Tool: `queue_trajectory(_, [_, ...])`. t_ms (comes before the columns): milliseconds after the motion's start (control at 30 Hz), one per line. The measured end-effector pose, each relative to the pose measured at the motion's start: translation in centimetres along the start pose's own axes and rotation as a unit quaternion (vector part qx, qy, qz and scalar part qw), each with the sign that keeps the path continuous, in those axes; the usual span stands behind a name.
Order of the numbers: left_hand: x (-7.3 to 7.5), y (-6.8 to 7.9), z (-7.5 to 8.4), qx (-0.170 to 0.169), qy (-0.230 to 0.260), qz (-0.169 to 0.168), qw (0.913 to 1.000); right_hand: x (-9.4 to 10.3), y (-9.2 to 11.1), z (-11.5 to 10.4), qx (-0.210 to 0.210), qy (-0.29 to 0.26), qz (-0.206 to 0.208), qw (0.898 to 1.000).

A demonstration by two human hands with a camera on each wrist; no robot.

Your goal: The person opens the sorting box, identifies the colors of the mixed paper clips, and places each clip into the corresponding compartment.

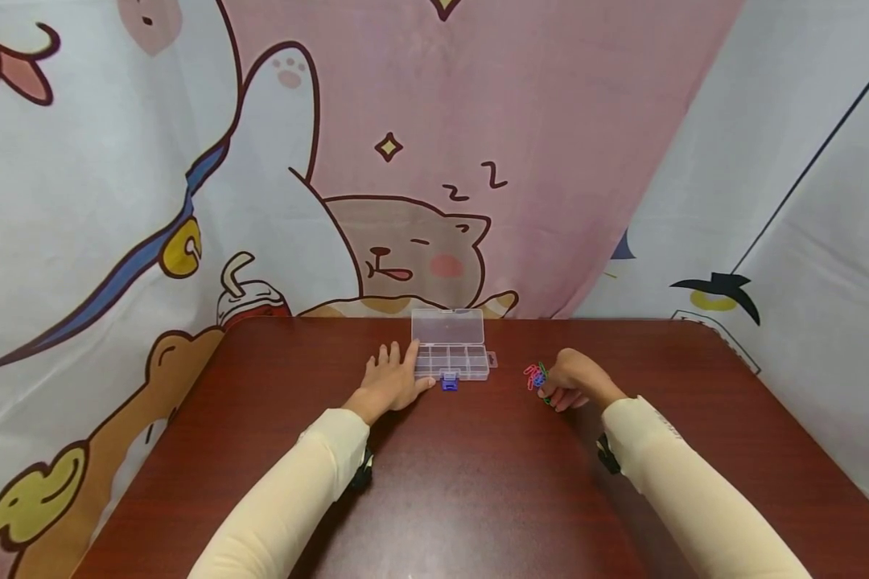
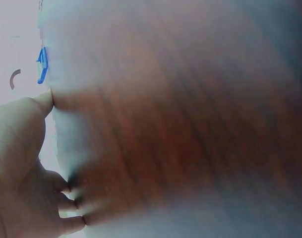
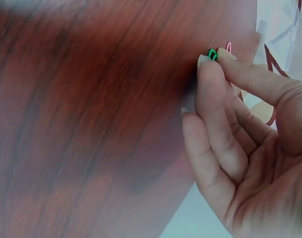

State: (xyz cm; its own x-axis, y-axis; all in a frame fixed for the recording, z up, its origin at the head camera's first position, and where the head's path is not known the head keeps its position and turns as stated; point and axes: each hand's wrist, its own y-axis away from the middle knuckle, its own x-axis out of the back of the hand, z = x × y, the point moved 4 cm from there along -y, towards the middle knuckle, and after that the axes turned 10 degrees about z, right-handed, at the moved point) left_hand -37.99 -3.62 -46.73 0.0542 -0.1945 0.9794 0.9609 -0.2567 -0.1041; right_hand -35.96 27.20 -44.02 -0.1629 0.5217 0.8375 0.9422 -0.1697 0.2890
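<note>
A clear plastic compartment box (image 1: pixel 471 373) stands near the table's far edge with its lid (image 1: pixel 447 328) raised. On its front hangs a blue latch (image 1: pixel 450 383). My left hand (image 1: pixel 389 384) rests at the box's left side, fingers spread and thumb by the front corner. To the right of the box lies a small pile of coloured paper clips (image 1: pixel 532 374), pink, blue and green. Over that pile, my right hand (image 1: pixel 574 379) pinches a green paper clip (image 3: pixel 213 55) between thumb and fingertips. A pink paper clip (image 3: pixel 229 47) shows just beyond the thumb in the right wrist view.
The dark red-brown wooden table (image 1: pixel 463 482) extends toward me and to both sides. A cartoon-printed curtain (image 1: pixel 550 145) hangs behind its far edge and along the sides. A hanging tab (image 1: pixel 492 359) sticks out from the box's right end.
</note>
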Motion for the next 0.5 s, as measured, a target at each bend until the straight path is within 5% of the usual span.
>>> queue_trajectory(500, [-0.1, -0.1, -0.1, 0.0, 0.002, 0.001, 1.0, 0.1, 0.6, -1.3, -0.012, 0.082, 0.036, 0.996])
